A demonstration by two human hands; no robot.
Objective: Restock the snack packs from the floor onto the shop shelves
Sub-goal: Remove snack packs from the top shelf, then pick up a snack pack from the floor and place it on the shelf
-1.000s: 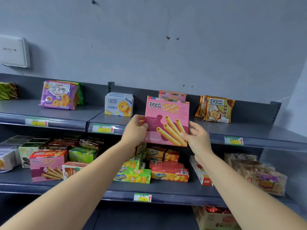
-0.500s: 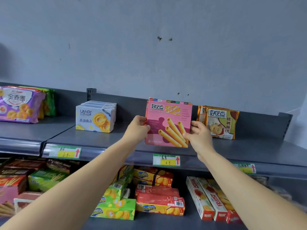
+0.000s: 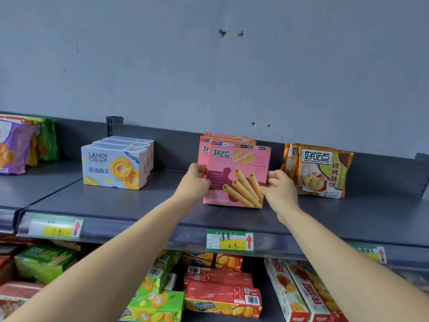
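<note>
I am reaching up with both arms to the top shelf (image 3: 139, 205) of a grey shop rack. My left hand (image 3: 195, 182) is gripping the left edge of a pink egg-roll box (image 3: 239, 175), fingers curled round it. My right hand (image 3: 278, 194) is pinching the right edge near its lower corner. The box is standing upright, face toward me, in the middle of the shelf, well back from the front edge, with its bottom edge at the shelf surface. I cannot tell if its full weight is resting there yet.

Matching pink boxes (image 3: 228, 137) are standing directly behind it, toward the back wall. Brown cookie packs (image 3: 322, 170) are sitting just beside my right knuckles. White butter-cookie boxes (image 3: 116, 166) are sitting well apart to the left. A green and yellow price tag (image 3: 229, 241) is hanging on the front edge below.

I am judging the risks. The box is tall and thin, so letting go while it is leaning could tip it forward onto its face. Pushing too hard could be shoving the row behind askew. Pulling my right hand out carelessly could be knocking the brown packs over.
</note>
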